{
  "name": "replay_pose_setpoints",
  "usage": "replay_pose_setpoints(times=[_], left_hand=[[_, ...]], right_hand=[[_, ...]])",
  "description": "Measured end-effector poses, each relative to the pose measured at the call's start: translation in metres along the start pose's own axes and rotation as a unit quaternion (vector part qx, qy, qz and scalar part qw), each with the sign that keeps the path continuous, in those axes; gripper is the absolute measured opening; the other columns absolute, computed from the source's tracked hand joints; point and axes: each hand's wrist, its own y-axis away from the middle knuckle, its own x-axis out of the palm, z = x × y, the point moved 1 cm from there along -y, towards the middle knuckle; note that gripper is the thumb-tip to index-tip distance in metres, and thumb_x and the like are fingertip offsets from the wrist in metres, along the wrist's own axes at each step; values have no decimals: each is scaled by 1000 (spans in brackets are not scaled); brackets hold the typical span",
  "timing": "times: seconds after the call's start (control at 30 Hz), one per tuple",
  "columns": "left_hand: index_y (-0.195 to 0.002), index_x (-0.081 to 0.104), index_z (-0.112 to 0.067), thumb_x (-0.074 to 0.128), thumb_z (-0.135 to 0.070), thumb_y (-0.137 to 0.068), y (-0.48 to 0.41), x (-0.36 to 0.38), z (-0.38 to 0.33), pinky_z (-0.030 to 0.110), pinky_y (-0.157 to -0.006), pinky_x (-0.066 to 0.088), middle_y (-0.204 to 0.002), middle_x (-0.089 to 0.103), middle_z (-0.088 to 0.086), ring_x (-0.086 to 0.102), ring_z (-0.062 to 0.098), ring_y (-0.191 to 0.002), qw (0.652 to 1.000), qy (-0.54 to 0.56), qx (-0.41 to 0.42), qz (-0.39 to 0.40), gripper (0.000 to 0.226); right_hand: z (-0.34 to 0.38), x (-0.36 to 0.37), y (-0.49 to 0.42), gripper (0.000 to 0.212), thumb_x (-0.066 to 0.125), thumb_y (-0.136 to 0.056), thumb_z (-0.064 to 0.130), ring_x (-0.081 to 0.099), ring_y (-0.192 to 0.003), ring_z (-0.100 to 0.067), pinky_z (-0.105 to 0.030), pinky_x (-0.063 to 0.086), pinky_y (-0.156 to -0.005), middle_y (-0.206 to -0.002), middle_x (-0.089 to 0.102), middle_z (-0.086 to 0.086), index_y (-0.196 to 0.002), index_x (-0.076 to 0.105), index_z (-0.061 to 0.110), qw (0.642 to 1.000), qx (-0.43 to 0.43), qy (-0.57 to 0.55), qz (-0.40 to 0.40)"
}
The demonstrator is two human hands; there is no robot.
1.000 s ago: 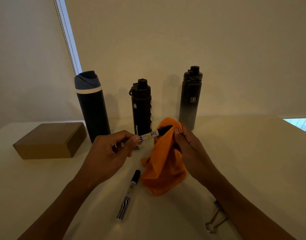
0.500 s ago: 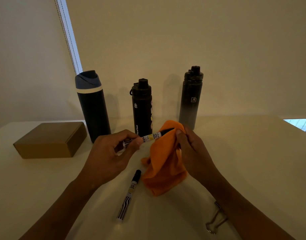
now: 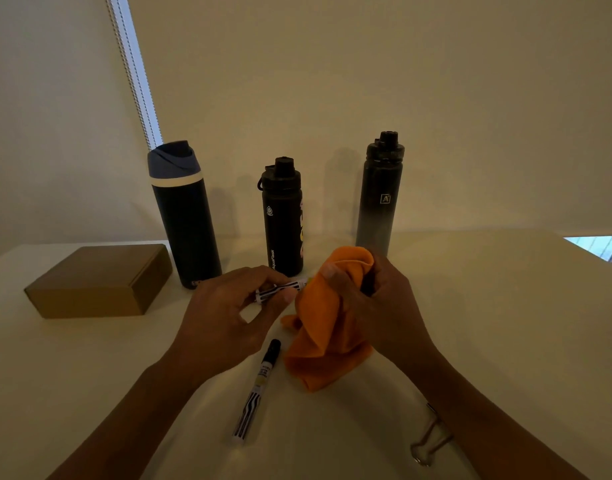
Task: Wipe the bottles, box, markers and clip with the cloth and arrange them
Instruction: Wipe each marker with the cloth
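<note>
On the bench (image 3: 505,323) the cardboard box (image 3: 96,282) lies far left, then the blue-capped bottle (image 3: 185,223), the short black bottle (image 3: 284,223) and the tall grey-fading bottle (image 3: 379,202) stand upright in a row. The left hand (image 3: 225,313) has its grip pinched on the held marker (image 3: 280,291), whose long axis runs nearly level left to right, its right end buried in the orange cloth (image 3: 329,323), which the right hand (image 3: 377,306) clamps around it. Nearer, the second marker (image 3: 256,389) lies flat, black cap pointing away toward the cloth, and the clip (image 3: 429,441) lies near right.
</note>
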Motion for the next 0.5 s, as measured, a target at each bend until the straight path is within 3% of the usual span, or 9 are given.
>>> replay_pose_setpoints(times=[0.13, 0.3, 0.37, 0.43, 0.5], left_hand=[[-110, 70, -30, 54, -49, -99, 1, -1, 5, 7, -71, 48, -93, 66, -23, 61, -8, -85, 1000, -12, 1, -2, 28], [-110, 71, -29, 57, -50, -98, -2, -3, 3, 5, -69, 47, -93, 66, -25, 62, -9, -84, 1000, -7, -9, -14, 28], [-109, 71, -28, 61, -46, -97, -2, -3, 1, 2, -67, 43, -91, 64, -26, 60, -12, -82, 1000, -16, -5, -18, 24], [-108, 71, -27, 62, -44, -97, -1, -3, 2, 1, -69, 42, -91, 63, -27, 59, -14, -83, 1000, -19, -4, -24, 22], [-109, 70, -30, 59, -48, -98, -1, -3, 3, 3, -73, 46, -93, 62, -28, 61, -12, -87, 999, -16, -7, -27, 24]], right_hand=[[-2, 0, -2, 40, 47, -95, 58, 63, -86, -3, -21, 51, -78, -94, 64, 12, -116, 57, 26, 999, -23, 39, -19], [-4, -2, -4, 42, 36, -91, 58, 61, -71, -1, -11, 48, -62, -83, 62, 9, -106, 55, 24, 1000, -9, -2, -21], [-9, -1, -5, 55, 33, -86, 61, 64, -81, -6, -15, 52, -68, -94, 65, 0, -116, 54, 20, 999, 19, -33, -4], [-11, 1, -6, 72, 34, -79, 64, 64, -98, -17, -32, 56, -85, -112, 63, -7, -130, 49, 16, 996, 61, -59, 23], [-6, 3, -5, 62, 37, -79, 66, 60, -94, -7, -32, 53, -88, -108, 60, 8, -126, 45, 26, 998, 42, -48, 23]])
